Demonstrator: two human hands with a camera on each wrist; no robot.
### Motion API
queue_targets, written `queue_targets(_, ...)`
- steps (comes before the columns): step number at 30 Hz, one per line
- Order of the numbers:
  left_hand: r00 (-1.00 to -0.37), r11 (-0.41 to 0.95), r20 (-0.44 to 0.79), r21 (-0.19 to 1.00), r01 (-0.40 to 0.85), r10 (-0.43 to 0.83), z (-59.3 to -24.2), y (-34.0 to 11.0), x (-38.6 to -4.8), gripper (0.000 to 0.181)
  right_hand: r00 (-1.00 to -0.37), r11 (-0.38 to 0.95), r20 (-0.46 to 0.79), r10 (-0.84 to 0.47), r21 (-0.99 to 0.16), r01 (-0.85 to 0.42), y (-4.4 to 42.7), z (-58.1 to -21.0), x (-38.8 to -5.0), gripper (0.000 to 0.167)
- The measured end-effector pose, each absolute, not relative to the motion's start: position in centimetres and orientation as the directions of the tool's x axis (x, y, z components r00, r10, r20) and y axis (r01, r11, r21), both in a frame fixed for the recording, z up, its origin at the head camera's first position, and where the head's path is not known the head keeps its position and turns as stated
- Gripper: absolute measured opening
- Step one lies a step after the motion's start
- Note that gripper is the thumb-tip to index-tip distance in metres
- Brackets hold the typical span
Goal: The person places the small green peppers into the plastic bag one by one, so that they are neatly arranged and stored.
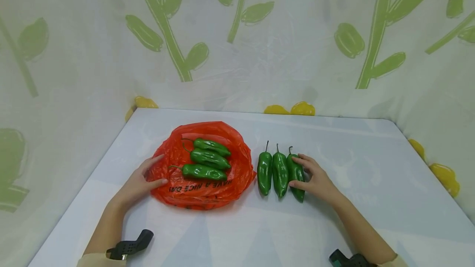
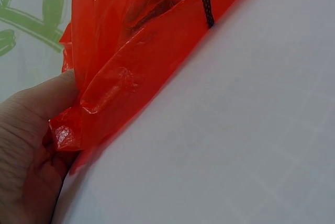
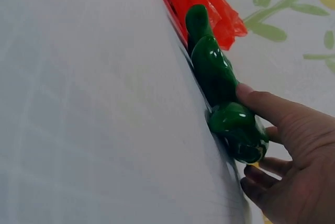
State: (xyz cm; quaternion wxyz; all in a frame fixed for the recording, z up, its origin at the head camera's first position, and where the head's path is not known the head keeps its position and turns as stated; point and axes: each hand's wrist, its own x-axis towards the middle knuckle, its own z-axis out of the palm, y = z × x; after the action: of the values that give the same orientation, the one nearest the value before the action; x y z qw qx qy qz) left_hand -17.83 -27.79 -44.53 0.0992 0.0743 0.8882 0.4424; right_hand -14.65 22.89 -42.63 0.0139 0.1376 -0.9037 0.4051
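My left hand (image 1: 135, 182) rests at the left edge of a red plastic bag (image 1: 159, 193), thumb and fingers spread apart and touching it. Three glossy green peppers (image 1: 209, 158) lie on the flattened bag, stems to the left. Three more peppers stand in a row on the table to its right: a left one (image 1: 264, 172), a middle one (image 1: 280, 172) and a right one (image 1: 295, 172). Over the right pepper lies my right hand (image 1: 319, 180), its thumb and forefinger loosely parted and touching that pepper. The right wrist view shows the pepper (image 3: 233, 119) beside my thumb.
A pale table (image 1: 237, 234) bears everything. Behind and beside it hangs a whitish wall covering (image 1: 297, 44) with green leaves and yellow flowers. Each forearm wears a black strap device, one on the left (image 1: 130, 247) and one on the right (image 1: 350, 260).
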Motion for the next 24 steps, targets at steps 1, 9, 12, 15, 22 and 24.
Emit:
queue_targets(1, -0.969, 0.597, -0.109, 0.801, 0.046, 0.22, -44.53, -27.8, -17.82, 0.084, -0.964, 0.638, 0.135, -0.23, -0.727, -0.254, 22.9, -42.62, -14.69, 0.069)
queue_targets(9, -0.97, 0.601, -0.116, 0.798, 0.038, 0.215, -44.41, -27.75, -17.84, 0.084, -0.977, 0.653, 0.124, -0.172, -0.728, -0.207, 22.96, -42.43, -14.79, 0.064)
queue_targets(12, -0.97, 0.608, -0.12, 0.794, 0.034, 0.212, -44.3, -27.68, -17.89, 0.084, -0.979, 0.653, 0.135, -0.156, -0.729, -0.205, 22.99, -42.56, -14.84, 0.062)
queue_targets(15, -0.97, 0.606, -0.121, 0.795, 0.033, 0.211, -44.32, -27.66, -17.92, 0.085, -0.979, 0.655, 0.14, -0.146, -0.728, -0.201, 22.98, -42.55, -14.79, 0.059)
queue_targets(22, -0.97, 0.599, -0.116, 0.8, 0.035, 0.212, -44.48, -27.73, -17.91, 0.085, -0.983, 0.719, 0.132, -0.125, -0.671, -0.182, 22.98, -42.62, -14.83, 0.06)
queue_targets(24, -0.97, 0.597, -0.114, 0.801, 0.038, 0.214, -44.42, -27.71, -17.86, 0.085, -0.985, 0.729, 0.132, -0.115, -0.662, -0.174, 22.93, -42.75, -14.83, 0.063)
